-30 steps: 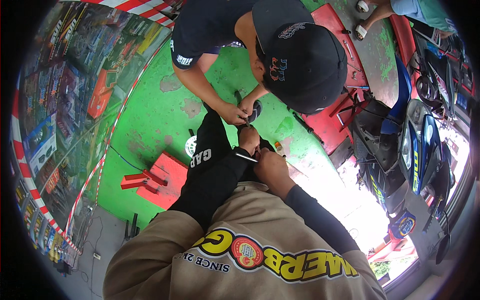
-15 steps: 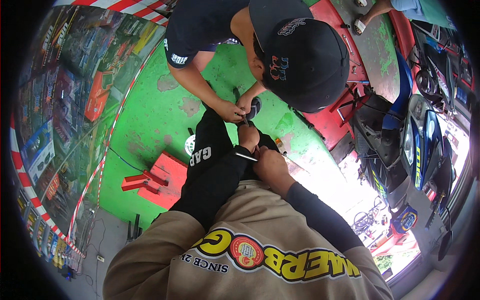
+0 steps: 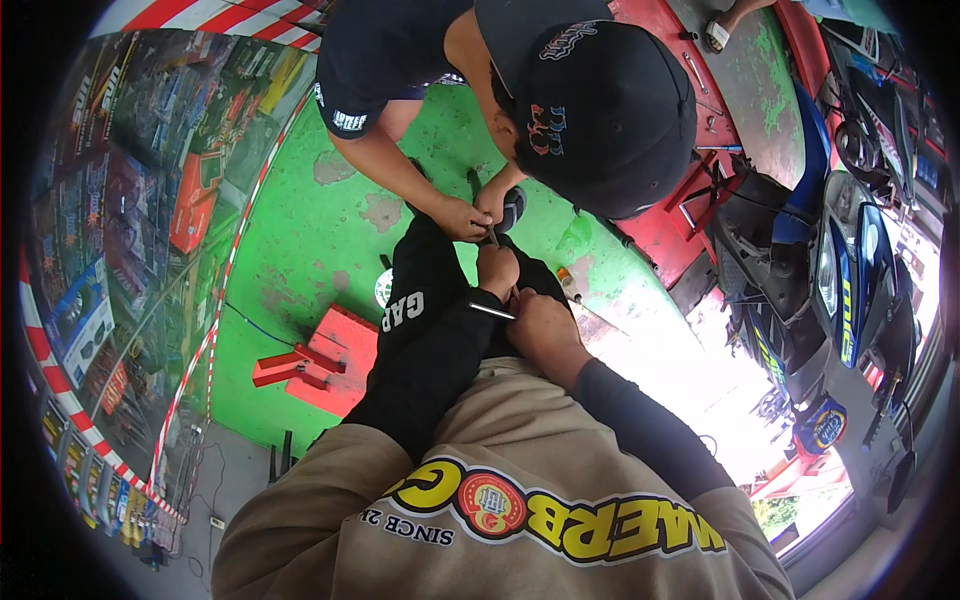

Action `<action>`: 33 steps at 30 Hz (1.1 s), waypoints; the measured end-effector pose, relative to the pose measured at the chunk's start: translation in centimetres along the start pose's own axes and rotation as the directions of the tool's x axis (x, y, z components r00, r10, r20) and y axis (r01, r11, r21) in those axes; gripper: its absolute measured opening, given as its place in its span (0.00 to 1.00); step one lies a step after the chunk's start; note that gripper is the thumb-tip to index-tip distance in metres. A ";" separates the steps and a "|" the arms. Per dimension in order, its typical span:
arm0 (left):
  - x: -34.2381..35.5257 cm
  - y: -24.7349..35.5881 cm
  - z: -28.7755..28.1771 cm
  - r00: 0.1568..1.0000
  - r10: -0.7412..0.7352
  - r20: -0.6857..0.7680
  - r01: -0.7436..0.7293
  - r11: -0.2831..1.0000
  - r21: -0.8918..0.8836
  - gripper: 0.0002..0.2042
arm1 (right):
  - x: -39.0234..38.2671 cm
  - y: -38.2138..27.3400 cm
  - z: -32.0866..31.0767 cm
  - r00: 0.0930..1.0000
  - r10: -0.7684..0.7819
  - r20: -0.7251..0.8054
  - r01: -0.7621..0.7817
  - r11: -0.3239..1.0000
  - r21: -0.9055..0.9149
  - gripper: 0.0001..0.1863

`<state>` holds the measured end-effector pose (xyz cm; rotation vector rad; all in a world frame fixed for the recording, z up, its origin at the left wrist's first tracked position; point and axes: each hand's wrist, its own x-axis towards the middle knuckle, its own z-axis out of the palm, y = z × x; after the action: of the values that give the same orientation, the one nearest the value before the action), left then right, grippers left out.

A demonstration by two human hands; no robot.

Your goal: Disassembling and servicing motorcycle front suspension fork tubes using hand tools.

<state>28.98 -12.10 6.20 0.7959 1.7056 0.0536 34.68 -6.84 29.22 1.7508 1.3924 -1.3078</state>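
My left hand (image 3: 497,270) is closed just below the co-worker's hands (image 3: 470,215). A thin dark piece (image 3: 493,238) runs from its fingers up to the co-worker's fingers; its kind is not clear. Close by on the right, my right hand (image 3: 547,328) is a fist, nearly touching the left. A slim silver metal rod (image 3: 491,310) sticks out from the right fist and crosses over my left wrist; the rest of it is hidden inside the fist. Both hands are above my lap, in front of my dark trousers.
A co-worker in a black cap (image 3: 605,115) leans in from ahead. On the green floor stand a red metal stool-like piece (image 3: 335,360) and a small bottle (image 3: 569,284). Glass display shelves (image 3: 140,220) line the left; motorcycles (image 3: 850,270) and red trays with tools (image 3: 700,90) are at right.
The view has shifted slightly. My hands and the co-worker's hands keep nearly the same places and grips; the co-worker's head has moved a little to the left.
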 end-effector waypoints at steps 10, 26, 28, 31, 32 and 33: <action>0.2 -0.8 0.7 0.997 0.060 -0.037 -0.060 0.998 0.000 0.15 | 0.1 0.7 0.8 0.997 -0.032 -0.069 0.035 0.998 0.045 0.15; 1.3 -1.5 0.8 0.992 0.127 -0.010 -0.124 0.984 0.129 0.14 | 0.5 0.7 1.3 0.998 0.003 -0.056 0.002 0.995 0.096 0.17; 1.3 -1.4 0.7 0.992 0.119 -0.033 -0.116 0.988 0.098 0.14 | 0.6 0.6 1.2 0.999 0.010 -0.040 -0.006 0.995 0.102 0.17; 1.1 -0.7 0.4 0.987 0.160 -0.008 -0.157 0.976 0.154 0.14 | 0.5 0.4 1.0 0.998 0.037 -0.045 -0.032 0.992 0.123 0.17; 1.1 -0.3 0.3 0.986 0.165 -0.001 -0.163 0.974 0.155 0.14 | 0.6 0.4 0.9 0.998 0.045 -0.048 -0.038 0.991 0.127 0.17; 1.1 -0.1 0.5 0.997 0.079 -0.010 -0.078 0.994 0.080 0.14 | 0.6 0.5 0.9 0.998 0.052 -0.038 -0.047 0.990 0.135 0.17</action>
<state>29.26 -11.76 5.10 0.9232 1.6970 0.0456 34.81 -7.47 28.28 1.8985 1.3014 -1.3732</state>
